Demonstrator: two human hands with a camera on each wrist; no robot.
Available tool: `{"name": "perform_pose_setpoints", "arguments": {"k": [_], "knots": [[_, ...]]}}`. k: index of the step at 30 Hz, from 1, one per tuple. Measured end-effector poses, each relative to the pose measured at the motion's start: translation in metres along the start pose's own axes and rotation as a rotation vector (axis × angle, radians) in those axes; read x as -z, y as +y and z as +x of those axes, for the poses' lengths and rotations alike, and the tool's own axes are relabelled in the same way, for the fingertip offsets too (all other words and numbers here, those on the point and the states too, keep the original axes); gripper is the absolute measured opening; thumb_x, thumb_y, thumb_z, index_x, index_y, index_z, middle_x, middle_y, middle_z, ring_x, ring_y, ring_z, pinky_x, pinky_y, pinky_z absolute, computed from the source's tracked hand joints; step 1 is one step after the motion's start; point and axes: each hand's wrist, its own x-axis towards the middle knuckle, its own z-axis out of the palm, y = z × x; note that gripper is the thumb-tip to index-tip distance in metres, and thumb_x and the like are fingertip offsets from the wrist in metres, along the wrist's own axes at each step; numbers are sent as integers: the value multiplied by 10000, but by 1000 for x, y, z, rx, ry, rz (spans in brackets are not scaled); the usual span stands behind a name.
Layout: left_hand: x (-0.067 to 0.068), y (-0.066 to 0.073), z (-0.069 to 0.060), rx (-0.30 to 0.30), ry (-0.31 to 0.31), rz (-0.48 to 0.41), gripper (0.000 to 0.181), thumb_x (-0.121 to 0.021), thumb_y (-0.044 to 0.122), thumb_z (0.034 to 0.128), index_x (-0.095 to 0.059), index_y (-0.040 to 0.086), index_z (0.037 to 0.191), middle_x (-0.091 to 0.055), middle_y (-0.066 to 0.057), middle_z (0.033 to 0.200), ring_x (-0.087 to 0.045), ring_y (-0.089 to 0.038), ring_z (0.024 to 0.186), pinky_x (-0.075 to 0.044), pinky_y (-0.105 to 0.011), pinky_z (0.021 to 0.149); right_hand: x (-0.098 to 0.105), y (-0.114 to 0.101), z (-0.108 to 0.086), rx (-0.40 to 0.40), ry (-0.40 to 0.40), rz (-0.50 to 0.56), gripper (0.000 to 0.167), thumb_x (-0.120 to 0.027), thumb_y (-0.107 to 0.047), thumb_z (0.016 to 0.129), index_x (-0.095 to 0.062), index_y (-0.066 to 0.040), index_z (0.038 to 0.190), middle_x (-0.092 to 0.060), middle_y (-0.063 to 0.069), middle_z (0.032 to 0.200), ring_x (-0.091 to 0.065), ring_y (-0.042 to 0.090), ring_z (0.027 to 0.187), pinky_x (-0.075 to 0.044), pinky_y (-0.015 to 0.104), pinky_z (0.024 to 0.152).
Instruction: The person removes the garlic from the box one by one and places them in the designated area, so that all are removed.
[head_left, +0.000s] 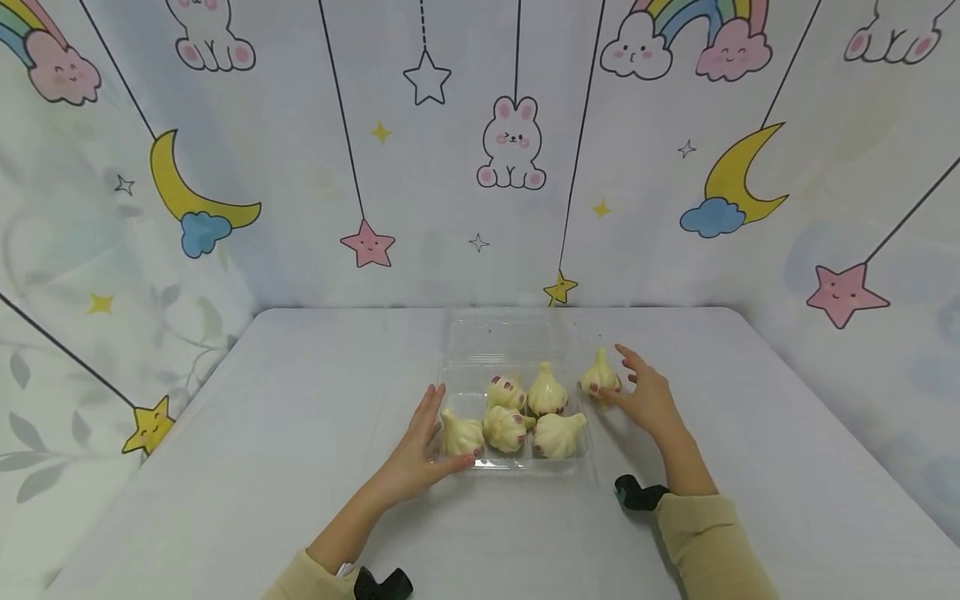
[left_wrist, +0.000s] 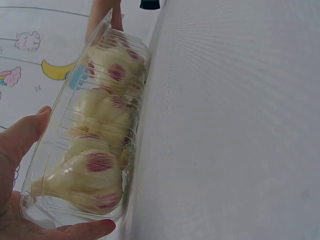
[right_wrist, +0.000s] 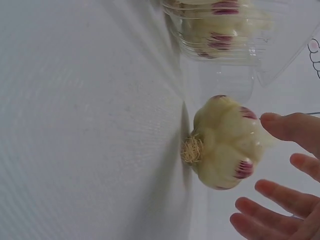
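Hovering around a lone garlic bulb [head_left: 601, 371], here's the right hand [head_left: 647, 400], fingers parted and loose, no grip on it! One fingertip is right up against the bulb's outline in the wrist view; whether it touches, I can't tell. That bulb sits just left of the palm, stem up, its root side towards the white table [head_left: 300, 400].

Over on the other side, the left hand [head_left: 423, 454] is spread around the near left corner of a clear plastic container [head_left: 551, 466], thumb along the front, the other fingers reaching up the left side, bracing it rather than clenching.

And just right of that left palm, look, five bulbs in the container! Nearest the thumb, a front-row bulb [head_left: 462, 435]; next along, a middle bulb [head_left: 504, 429] with purple marks; then a right-hand bulb [head_left: 557, 437], stem tipped to the right. Behind them, two more: a back bulb [head_left: 506, 392] and an upright bulb [head_left: 547, 390].

Beyond both hands, the lid [head_left: 498, 340] lies folded back. Behind the wrists come beige sleeves [head_left: 712, 533], and farthest out, past the table, rises a backdrop [head_left: 300, 167] of bunnies, moons and stars.
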Motion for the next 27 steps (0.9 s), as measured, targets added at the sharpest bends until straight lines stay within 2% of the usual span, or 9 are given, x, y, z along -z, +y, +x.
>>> {"name": "perform_pose_setpoints", "arguments": {"k": [14, 27], "knots": [[0, 2, 0, 6, 3, 2, 1027, -751, 240, 767, -16, 198, 1483, 115, -115, 1514, -194, -411, 1324, -298, -467, 1023, 11, -23, -6, 65, 50, 1, 759, -715, -162, 798, -294, -46, 1418, -387, 295, 1333, -435, 468, 1151, -429, 551, 877], [1, 1, 0, -15, -9, 1, 1025, -738, 256, 780, 8, 194, 1481, 130, -118, 1511, -186, -417, 1323, -300, -476, 1021, 12, -49, -15, 108, 29, 31, 724, -701, -162, 810, -317, -81, 1419, -381, 254, 1353, -425, 443, 1162, -431, 555, 872]]}}
